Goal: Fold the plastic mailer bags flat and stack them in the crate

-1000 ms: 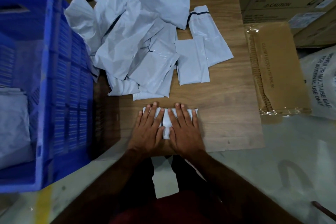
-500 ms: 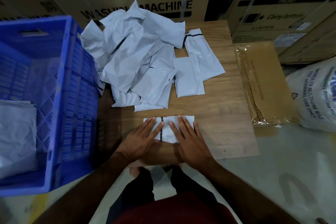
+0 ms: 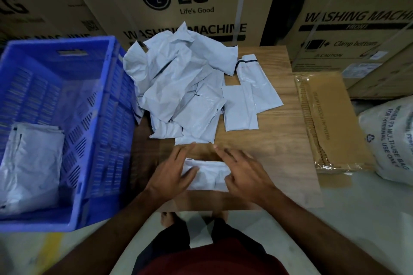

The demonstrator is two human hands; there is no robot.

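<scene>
I hold a small folded white mailer bag (image 3: 207,174) between both hands, just above the near part of the wooden board (image 3: 279,163). My left hand (image 3: 172,172) pinches its left end, thumb on top. My right hand (image 3: 245,172) pinches its right end, thumb on top and fingers stretched behind. A loose pile of crumpled white mailer bags (image 3: 183,82) lies farther back on the board. The blue crate (image 3: 107,118) stands to the left, with folded bags (image 3: 31,163) lying inside at its near left.
Two flatter mailers (image 3: 240,111) lie right of the pile. A wrapped brown cardboard pack (image 3: 330,123) and a white woven sack (image 3: 388,140) sit on the right. LG washing machine boxes (image 3: 178,6) wall off the back. My feet show below the board's near edge.
Both hands were pressing flat on the folded bag on the board. Now they have taken it by its ends and raised it slightly toward me. The camera has tilted up.
</scene>
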